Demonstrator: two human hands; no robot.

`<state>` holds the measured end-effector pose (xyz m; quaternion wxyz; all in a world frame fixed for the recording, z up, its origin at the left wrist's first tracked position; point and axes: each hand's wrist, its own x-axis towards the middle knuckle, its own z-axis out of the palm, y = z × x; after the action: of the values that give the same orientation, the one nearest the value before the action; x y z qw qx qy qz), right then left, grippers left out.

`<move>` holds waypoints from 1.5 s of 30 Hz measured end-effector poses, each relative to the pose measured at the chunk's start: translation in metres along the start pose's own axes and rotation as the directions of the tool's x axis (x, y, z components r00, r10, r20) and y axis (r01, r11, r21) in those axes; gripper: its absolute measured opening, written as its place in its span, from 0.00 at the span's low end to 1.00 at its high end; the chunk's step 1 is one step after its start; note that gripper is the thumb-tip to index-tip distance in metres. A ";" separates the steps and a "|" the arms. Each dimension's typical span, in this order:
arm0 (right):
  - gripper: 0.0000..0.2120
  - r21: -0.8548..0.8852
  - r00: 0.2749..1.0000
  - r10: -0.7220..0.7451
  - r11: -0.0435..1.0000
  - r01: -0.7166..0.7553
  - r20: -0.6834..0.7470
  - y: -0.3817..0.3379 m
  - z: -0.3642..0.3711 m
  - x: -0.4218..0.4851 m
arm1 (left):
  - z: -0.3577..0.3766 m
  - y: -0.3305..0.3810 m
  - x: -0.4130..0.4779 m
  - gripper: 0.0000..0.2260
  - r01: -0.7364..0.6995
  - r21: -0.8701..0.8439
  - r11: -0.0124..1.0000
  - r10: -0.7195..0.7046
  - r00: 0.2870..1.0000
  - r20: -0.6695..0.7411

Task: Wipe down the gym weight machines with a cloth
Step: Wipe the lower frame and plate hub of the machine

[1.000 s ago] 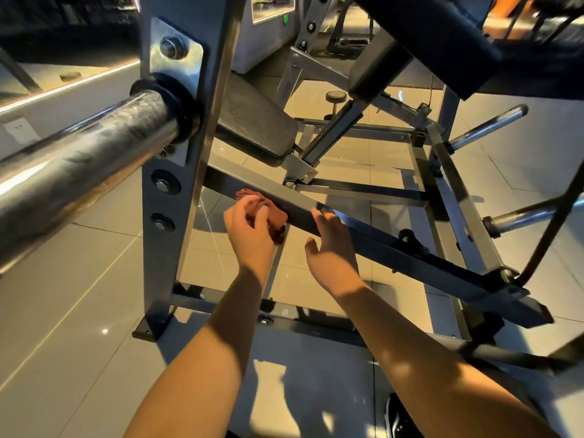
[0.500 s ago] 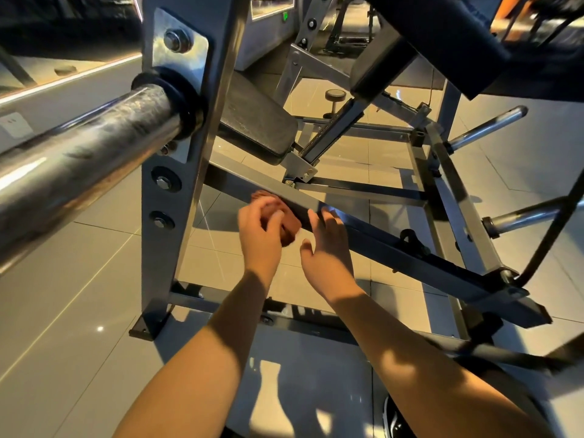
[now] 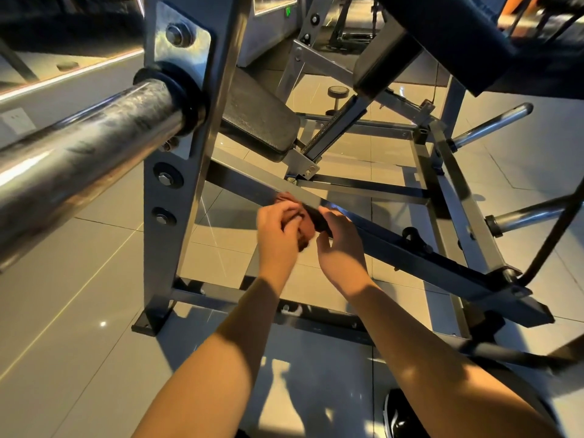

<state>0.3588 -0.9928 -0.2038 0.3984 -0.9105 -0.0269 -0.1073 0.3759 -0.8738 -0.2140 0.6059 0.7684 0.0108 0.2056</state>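
A grey steel weight machine fills the view. One slanted frame bar [image 3: 410,248] runs from the upright post [image 3: 177,191] down to the right. A bunched reddish-brown cloth [image 3: 306,230] sits against the underside of that bar. My left hand [image 3: 278,235] grips the cloth, fingers curled round it. Right beside it, my right hand [image 3: 339,245] has its fingers curled over the bar's lower edge and touches the cloth's right end.
A thick chrome weight sleeve [image 3: 79,159] juts toward me at upper left. A black seat pad [image 3: 259,118] hangs above the bar. Two chrome pegs [image 3: 493,124] stick out at right. A glossy tiled floor [image 3: 79,311] lies below; a black shoe [image 3: 398,415] shows at the bottom.
My left hand slid the cloth rightward along the slanted bar. My right hand shifted left, so the two hands now meet at the cloth.
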 end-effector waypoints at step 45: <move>0.27 -0.080 0.968 -0.246 0.965 0.249 0.037 -0.004 0.016 0.025 | -0.031 -0.001 0.031 0.21 -0.032 0.163 0.986 0.077 0.957 -0.278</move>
<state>0.3853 -0.9793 -0.2064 0.3428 -0.9174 -0.1412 -0.1449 0.3943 -0.8367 -0.2003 0.5302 0.7761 0.0924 0.3286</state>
